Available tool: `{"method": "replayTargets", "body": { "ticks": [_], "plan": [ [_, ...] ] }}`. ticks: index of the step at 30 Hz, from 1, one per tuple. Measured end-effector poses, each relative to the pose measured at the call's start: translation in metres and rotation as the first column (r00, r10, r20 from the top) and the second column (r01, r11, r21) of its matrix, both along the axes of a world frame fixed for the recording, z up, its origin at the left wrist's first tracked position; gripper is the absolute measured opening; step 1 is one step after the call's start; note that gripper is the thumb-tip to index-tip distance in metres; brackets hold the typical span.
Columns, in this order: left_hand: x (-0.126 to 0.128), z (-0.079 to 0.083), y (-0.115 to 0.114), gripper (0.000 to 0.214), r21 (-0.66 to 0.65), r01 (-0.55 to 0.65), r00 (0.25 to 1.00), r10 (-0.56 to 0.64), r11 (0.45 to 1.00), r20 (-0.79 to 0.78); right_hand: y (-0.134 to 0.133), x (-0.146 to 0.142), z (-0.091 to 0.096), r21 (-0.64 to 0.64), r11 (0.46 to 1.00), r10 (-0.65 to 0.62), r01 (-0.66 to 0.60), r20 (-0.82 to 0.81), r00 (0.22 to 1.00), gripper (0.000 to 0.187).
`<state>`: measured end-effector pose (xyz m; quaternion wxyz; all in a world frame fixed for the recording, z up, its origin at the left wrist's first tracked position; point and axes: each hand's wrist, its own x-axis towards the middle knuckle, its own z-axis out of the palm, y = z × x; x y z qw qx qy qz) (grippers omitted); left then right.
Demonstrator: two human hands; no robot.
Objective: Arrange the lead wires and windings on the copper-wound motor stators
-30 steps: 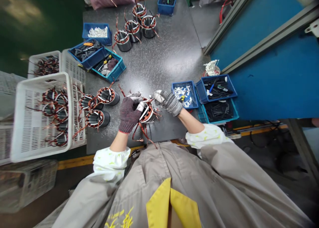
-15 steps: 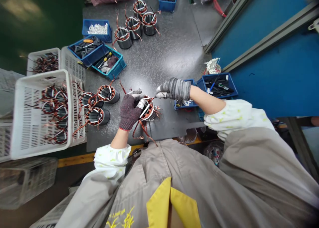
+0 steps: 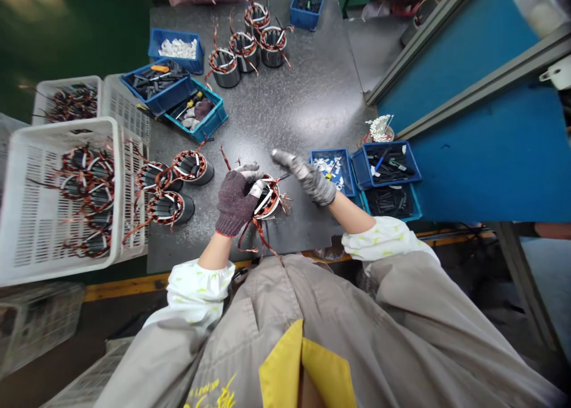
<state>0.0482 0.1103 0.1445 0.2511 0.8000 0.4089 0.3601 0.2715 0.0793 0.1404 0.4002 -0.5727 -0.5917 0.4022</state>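
My left hand (image 3: 234, 201), in a dark knit glove with a red cuff, grips a copper-wound motor stator (image 3: 269, 200) standing on the grey table (image 3: 312, 99). Its copper leads (image 3: 252, 235) hang towards me. My right hand (image 3: 310, 179), in a grey striped glove, is shut on a thin metal-shafted tool (image 3: 284, 176), whose tip points at the stator's top. The tool's handle is hidden inside that glove. Other wound stators (image 3: 191, 167) stand left of my left hand.
White plastic crates (image 3: 27, 217) of stators stand at the left. Blue and teal trays (image 3: 332, 171) of small white parts and tools line the table's right and far sides. A blue panel (image 3: 468, 158) with metal rails rises on the right.
My right hand has come down and inward from above the blue tray, closer to the stator. My left hand keeps its hold. The whole view has shifted slightly.
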Motion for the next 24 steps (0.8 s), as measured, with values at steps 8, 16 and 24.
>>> {"method": "replayTargets", "body": {
  "ticks": [8, 16, 24],
  "plan": [
    [0.0, -0.002, 0.001, 0.018, 0.023, 0.0, 1.0, 0.0, 1.0, 0.008, -0.015, 0.022, 0.031, -0.054, 0.977, 0.206, -0.204, 0.458, 0.865, 0.034],
    [0.001, -0.003, -0.001, 0.019, -0.004, -0.013, 1.0, 0.013, 1.0, -0.008, -0.01, -0.005, 0.035, -0.242, 0.968, -0.006, 0.067, 0.244, 0.97, 0.03],
    [-0.002, -0.005, 0.001, 0.016, -0.048, -0.003, 0.999, 0.006, 0.999, 0.049, -0.026, -0.009, 0.033, -0.172, 0.981, -0.062, 0.087, 0.144, 0.988, 0.042]
  ]
}}
